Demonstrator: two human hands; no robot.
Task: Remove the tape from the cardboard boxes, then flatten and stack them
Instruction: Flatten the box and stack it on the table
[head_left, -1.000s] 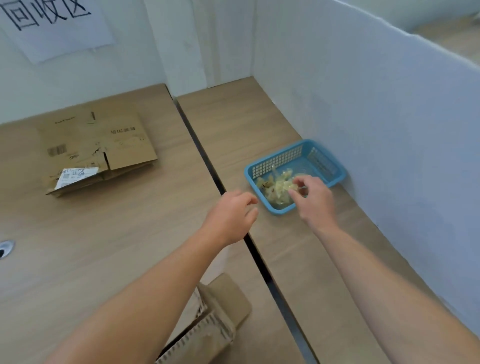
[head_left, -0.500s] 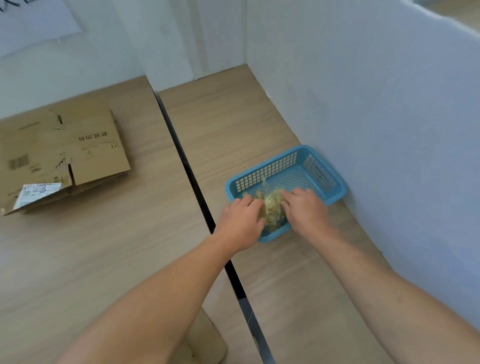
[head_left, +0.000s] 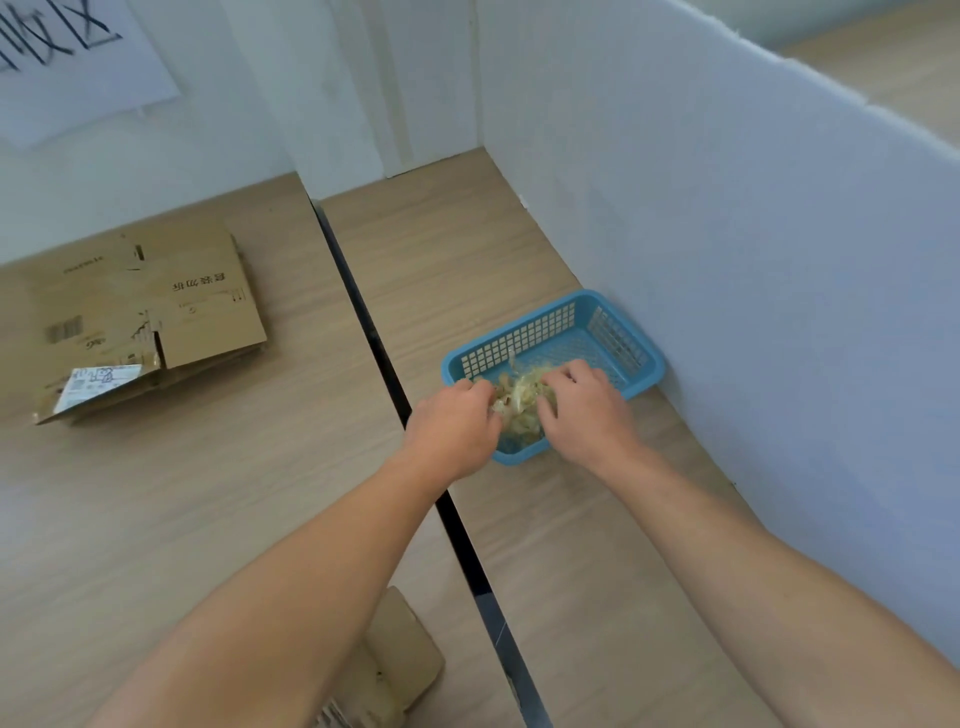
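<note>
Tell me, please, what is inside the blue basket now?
Inside the blue basket lies a crumpled wad of yellowish tape. The left hand and right hand press on it from both sides, covering its edges and the basket's near floor.

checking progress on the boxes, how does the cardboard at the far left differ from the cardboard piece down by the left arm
The flattened cardboard stack lies flat and in full view on the left table; the cardboard piece sits at the near edge, mostly hidden under the left forearm. The stack shows printing, a barcode and a white label; the near piece shows none, only corrugated edges. Both are plain brown cardboard, and neither hand touches either.
</note>
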